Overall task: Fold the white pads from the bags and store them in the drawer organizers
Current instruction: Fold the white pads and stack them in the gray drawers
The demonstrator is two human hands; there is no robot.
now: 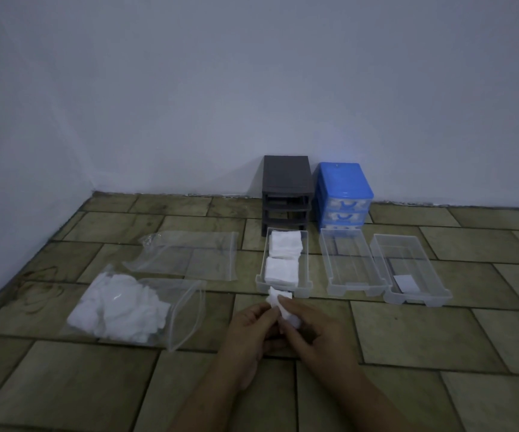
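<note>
Low over the tiled floor (407,335), left hand (248,332) and right hand (317,333) both pinch a crumpled white pad (280,299), just before the clear plastic drawer (261,275) holding two folded pad stacks (284,255).

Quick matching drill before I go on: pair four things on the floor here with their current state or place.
Things:
1. near bag
2. far bag
3. left tray
4. grey organizer

States:
A. all drawers out, against the wall
B. holds folded pads
C. looks empty, lying flat
D. full of crumpled pads

Pairs: 1-D, 2-C, 3-B, 4-A

Both hands, left hand and right hand, grip one pad.
</note>
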